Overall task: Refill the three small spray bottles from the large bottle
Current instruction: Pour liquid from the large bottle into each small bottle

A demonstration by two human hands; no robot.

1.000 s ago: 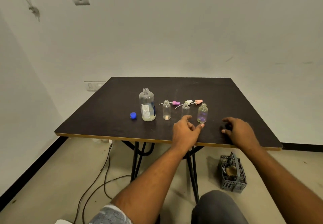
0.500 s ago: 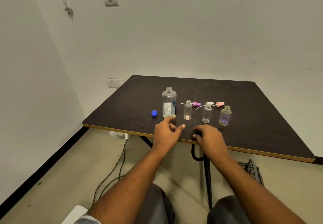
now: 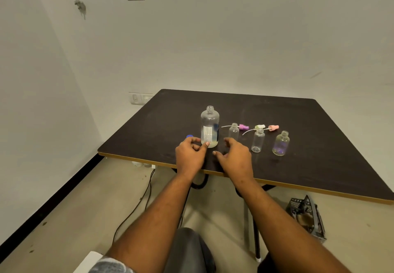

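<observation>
Head view: left hand (image 3: pixel 190 153), loosely curled and holding nothing, sits at the base of the uncapped large bottle (image 3: pixel 210 126). The right hand (image 3: pixel 234 157) is spread, just right of it. Pouring seems not yet begun, so the next move is to grip and tilt the bottle. Three open small spray bottles (image 3: pixel 258 140) stand to its right on the worktop (image 3: pixel 319 144), with spray heads (image 3: pixel 260 126) behind and a blue cap (image 3: pixel 189 136) to its left. Nothing appears to block the way.

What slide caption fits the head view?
Left hand and right hand near the uncapped large bottle; three open small spray bottles, pump heads and blue cap on table.

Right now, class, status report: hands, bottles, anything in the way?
Left hand, right hand empty, beside uncapped large bottle. Three small spray bottles upright, open. Spray heads behind them; nothing blocking.
</observation>
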